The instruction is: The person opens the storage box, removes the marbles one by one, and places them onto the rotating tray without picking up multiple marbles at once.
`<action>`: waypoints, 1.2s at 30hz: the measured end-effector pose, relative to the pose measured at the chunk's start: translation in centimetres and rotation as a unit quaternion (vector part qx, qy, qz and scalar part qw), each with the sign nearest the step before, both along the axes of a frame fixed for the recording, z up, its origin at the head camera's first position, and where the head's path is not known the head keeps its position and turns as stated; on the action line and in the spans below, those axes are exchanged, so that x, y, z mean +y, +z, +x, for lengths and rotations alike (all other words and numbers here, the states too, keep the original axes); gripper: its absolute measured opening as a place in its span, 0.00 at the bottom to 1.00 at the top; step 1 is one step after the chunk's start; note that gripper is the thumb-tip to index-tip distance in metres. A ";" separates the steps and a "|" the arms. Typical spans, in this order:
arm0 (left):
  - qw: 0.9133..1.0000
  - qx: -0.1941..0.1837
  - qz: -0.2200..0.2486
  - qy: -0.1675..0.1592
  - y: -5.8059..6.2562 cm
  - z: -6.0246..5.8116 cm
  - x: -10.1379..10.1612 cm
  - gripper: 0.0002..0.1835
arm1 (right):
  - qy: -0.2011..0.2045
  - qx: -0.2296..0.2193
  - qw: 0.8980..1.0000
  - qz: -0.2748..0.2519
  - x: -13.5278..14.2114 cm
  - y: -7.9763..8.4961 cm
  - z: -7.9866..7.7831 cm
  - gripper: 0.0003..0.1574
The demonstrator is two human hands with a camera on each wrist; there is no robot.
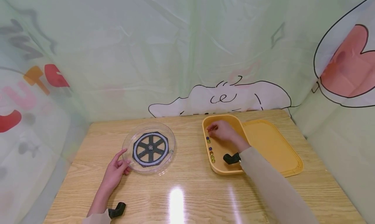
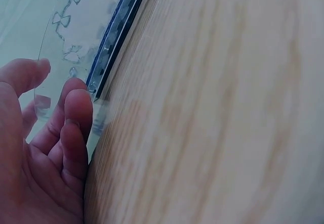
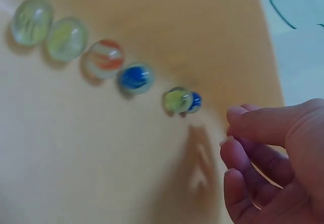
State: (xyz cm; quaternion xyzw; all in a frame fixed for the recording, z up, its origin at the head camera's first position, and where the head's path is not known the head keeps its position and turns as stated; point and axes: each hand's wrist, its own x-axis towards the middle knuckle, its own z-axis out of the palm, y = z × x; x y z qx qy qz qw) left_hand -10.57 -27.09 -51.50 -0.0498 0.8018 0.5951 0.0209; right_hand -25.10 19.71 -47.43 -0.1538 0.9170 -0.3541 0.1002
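Note:
A clear round plastic tray sits over a black spoked base with a pale ring. My left hand grips its near-left rim; in the left wrist view one finger shows through the clear wall. My right hand reaches into the far end of a yellow box. Its thumb and fingertips come together, a small reddish spot showing there from above; I cannot tell whether they hold a marble. Close by lie a blue marble and a yellow-green marble.
More marbles line the box's left wall, among them a blue marble, an orange-striped marble and a pale yellow marble. A flat yellow lid lies right of the box on the wooden table. A printed curtain hangs behind.

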 end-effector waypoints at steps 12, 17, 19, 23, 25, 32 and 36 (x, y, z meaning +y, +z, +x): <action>1.000 -0.004 -0.007 -0.001 0.0 0.1 0.1 0.29 | -0.004 0.023 0.998 -0.055 -0.9 3.1 1.3 0.11; 1.000 -0.011 -0.009 0.001 -0.1 0.1 0.0 0.29 | -0.007 0.018 0.998 -0.061 -1.7 4.3 1.9 0.12; 1.000 -0.020 -0.011 0.003 0.3 0.1 0.2 0.29 | -0.009 0.014 0.998 -0.067 -2.1 4.7 2.1 0.12; 1.000 -0.027 -0.015 0.000 2.5 0.7 1.1 0.29 | -0.005 0.013 0.996 -0.083 -3.1 5.4 2.5 0.12; 1.000 -0.026 -0.013 -0.002 3.4 0.9 1.4 0.29 | 0.001 0.010 0.995 -0.095 -3.8 5.7 2.8 0.11; 1.000 -0.024 0.000 -0.007 3.5 0.7 1.3 0.30 | 0.025 0.005 0.991 -0.135 -6.2 5.3 3.2 0.10; 1.000 -0.029 0.002 -0.002 2.7 0.5 1.0 0.30 | 0.043 0.008 0.988 -0.146 -7.9 4.9 3.2 0.10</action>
